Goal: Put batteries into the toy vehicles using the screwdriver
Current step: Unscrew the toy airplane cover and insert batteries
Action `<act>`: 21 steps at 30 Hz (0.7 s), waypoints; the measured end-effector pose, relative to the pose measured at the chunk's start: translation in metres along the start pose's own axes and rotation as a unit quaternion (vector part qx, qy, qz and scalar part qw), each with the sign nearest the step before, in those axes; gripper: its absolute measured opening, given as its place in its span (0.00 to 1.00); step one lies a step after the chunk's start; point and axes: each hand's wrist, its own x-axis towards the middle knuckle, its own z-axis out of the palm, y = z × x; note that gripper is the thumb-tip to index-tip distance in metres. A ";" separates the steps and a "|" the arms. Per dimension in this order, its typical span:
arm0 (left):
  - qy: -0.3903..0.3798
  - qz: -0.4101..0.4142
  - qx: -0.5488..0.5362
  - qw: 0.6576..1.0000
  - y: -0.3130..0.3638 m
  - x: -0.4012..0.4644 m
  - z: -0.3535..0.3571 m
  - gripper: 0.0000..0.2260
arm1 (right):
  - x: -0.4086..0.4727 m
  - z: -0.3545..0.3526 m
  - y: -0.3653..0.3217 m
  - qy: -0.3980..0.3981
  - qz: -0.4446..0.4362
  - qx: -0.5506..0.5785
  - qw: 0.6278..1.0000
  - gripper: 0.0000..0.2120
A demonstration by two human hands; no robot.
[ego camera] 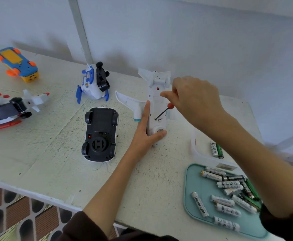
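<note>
- White toy plane (pixel 157 108) lies belly-up, centre-far on the table (pixel 55 153).
- Right hand (pixel 194 100) pinches the screwdriver (pixel 163 113), tip at the battery cover.
- Left hand (pixel 145 133) grips the plane's body.
- Risk: a tilted tip may slip off the screw.
</note>
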 end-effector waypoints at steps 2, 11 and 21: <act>0.003 0.001 0.002 1.000 0.000 0.000 0.000 0.40 | 0.001 -0.001 0.004 -0.003 -0.017 0.010 1.000 0.18; 0.009 0.006 -0.009 1.000 0.000 0.000 0.000 0.40 | 0.007 0.000 0.012 -0.034 0.025 0.010 0.999 0.17; 0.007 0.006 -0.002 1.000 0.001 -0.001 0.002 0.40 | -0.008 0.006 0.019 0.028 -0.128 0.222 0.966 0.05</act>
